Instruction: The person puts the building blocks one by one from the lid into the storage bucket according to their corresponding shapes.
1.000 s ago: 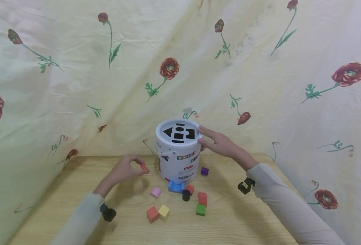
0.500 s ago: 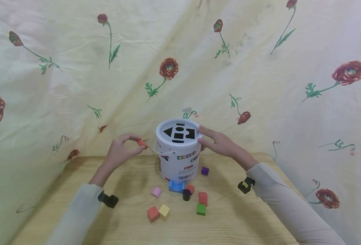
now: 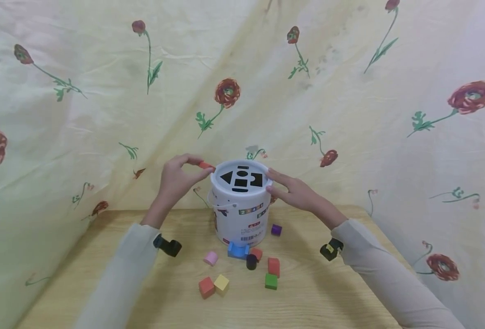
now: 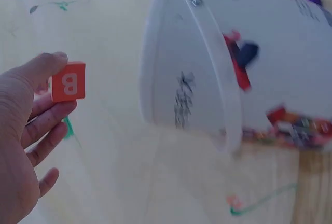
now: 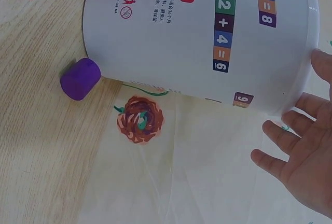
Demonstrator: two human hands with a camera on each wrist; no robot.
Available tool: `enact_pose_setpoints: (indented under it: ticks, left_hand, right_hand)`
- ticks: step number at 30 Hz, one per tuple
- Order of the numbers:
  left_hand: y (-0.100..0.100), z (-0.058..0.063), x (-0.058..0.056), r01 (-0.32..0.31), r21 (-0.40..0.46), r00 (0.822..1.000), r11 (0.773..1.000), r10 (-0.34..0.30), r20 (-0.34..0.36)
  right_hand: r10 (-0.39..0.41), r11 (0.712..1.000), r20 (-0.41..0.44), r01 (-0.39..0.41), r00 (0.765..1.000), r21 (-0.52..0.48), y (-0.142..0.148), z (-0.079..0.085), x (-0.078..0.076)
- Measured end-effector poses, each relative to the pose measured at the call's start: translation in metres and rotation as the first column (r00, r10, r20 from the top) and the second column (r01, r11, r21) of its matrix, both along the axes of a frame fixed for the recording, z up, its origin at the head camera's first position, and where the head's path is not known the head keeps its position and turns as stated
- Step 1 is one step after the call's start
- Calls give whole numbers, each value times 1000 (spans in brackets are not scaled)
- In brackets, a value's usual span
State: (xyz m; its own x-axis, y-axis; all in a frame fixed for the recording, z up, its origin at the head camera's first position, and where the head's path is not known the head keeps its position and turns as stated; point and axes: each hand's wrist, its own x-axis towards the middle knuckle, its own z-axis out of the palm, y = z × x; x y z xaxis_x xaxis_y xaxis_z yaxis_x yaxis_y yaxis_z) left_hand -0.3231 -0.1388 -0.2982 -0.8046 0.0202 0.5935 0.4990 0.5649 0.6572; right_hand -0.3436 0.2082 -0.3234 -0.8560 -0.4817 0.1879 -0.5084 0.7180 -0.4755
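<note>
My left hand (image 3: 181, 176) pinches an orange-red toy block (image 4: 68, 82) between thumb and fingers, at the left rim of a white bucket (image 3: 240, 219). A white letter B shows on one face of the block. The bucket stands upright, its lid (image 3: 228, 186) facing up, with dark cut-outs: a triangle, a circle, a square, a notched shape and narrow slots. On the opposite side my right hand (image 3: 293, 192) rests on the rim, fingers mostly straight. In the right wrist view its thumb and a fingertip meet the bucket's edge.
Toy blocks lie before the bucket: a blue notched block (image 3: 238, 250), pink cylinder (image 3: 211, 258), black cylinder (image 3: 251, 262), yellow cube (image 3: 221, 284), green block (image 3: 271, 281) and several red ones (image 3: 207, 288). A purple cylinder (image 3: 276, 230) lies right of it. Flowered cloth (image 3: 176, 91) hangs behind the table.
My left hand has lifted the orange-red block from low beside the bucket up and rightward to the lid's left rim. The right hand stays in place.
</note>
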Motion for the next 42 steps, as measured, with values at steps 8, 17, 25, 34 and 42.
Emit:
enact_pose_setpoints:
  ticks: [8, 17, 25, 34, 42]
  left_hand:
    - [47, 17, -18, -53, 14, 998, 999, 53, -24]
    - [87, 18, -41, -148, -185, 980, 972, 119, -159]
    - [100, 8, -53, -165, -266, 983, 950, 136, -125]
    - [100, 2, -65, -123, -333, 992, 935, 114, -48]
    - [98, 1, -71, -123, -339, 989, 933, 142, 31]
  right_hand:
    - [-12, 1000, 1, 12, 1000, -6, 6, -1, -1]
    - [-16, 1000, 20, 17, 1000, -16, 7, -2, 0]
    - [-10, 1000, 33, 11, 999, -23, 2, -3, 3]
    - [1, 1000, 11, -1, 1000, -20, -1, -1, 6]
    - [-2, 1000, 0, 2, 1000, -10, -1, 0, 5]
